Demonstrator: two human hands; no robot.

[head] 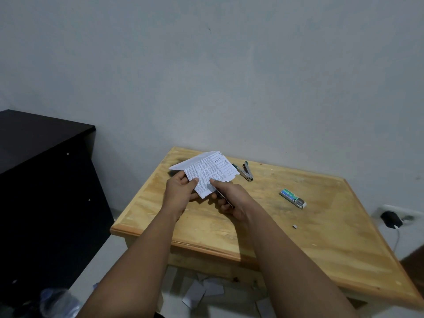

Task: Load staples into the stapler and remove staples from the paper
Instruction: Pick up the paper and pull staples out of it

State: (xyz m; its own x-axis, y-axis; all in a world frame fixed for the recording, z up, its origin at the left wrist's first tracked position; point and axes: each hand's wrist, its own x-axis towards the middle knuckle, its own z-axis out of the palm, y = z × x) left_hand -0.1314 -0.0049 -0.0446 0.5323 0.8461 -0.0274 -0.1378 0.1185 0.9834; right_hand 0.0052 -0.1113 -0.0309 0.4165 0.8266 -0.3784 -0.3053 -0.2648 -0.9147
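Surface: small plywood desk (pixel 263 228), pale, scuffed, with a dark smudge at the far left corner; far edge pushed close to a plain grey-white wall (pixel 229 76). Dark cabinet (pixel 46 180) stands to the left, apart from the desk. Wall socket with a black plug (pixel 391 219) and white cable low on the right. Grey scraps of paper (pixel 202 292) lie on the floor under the near edge.

Writing: the stack of printed paper (pixel 206 173) carries columns of small text, not legible. The green staple box (pixel 292 198) shows "10" on its side; it lies right of centre, its drawer partly slid out.

Hands: left hand (pixel 181 191) pinches the near left corner of the paper, held just above the desk. Right hand (pixel 229 200) grips a thin flat metal tool (pixel 223 198), tip against the paper; tool type cannot be told.

Stapler (pixel 245 171) lies opened at the far side, just right of the paper. A small staple piece (pixel 294 226) lies near the right. The desk's near and right parts are bare wood.
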